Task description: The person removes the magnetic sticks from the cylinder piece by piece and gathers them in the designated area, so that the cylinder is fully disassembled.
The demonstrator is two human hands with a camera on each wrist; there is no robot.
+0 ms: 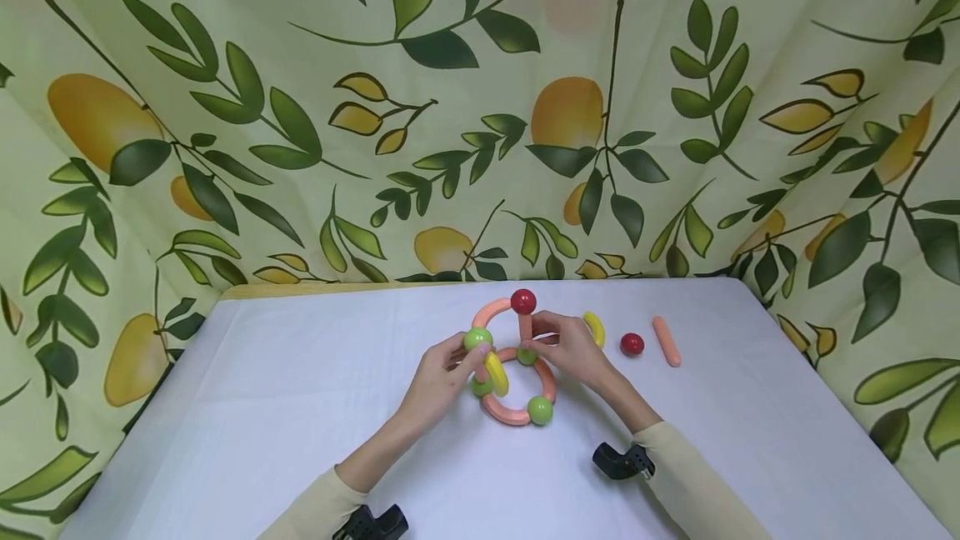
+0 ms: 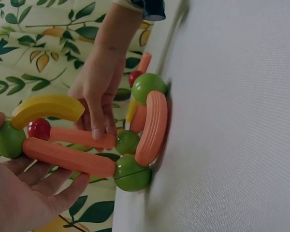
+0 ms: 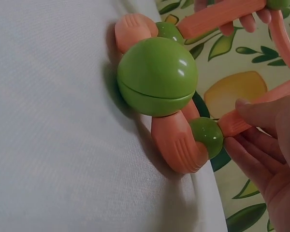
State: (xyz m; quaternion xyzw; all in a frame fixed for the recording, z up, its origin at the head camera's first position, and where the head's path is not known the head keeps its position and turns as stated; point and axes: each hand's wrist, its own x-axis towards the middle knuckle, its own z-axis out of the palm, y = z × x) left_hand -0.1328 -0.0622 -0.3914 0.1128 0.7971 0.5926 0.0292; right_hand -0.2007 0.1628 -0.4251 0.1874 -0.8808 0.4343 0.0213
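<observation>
Left hand (image 1: 438, 373): fingers grip upper green ball (image 1: 477, 338)
Right hand (image 1: 576, 347): fingers pinch upright rod (image 1: 526, 328)
Tabletop (image 1: 300, 407): loose red ball (image 1: 632, 344)

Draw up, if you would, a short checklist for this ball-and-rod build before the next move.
1. Left hand steadying the upper green ball: ok, fingers around it.
2. Right hand on the upright pink rod: ok, pinched near its lower end.
3. Top red ball on that rod: ok, also meeting a curved pink piece.
4. Attached yellow curve joined at both ends: not ok, one end is free.
5. Loose red ball and loose pink rod on the table: ok, clear of the build.
6. Joints pressed fully home: cannot tell.
</observation>
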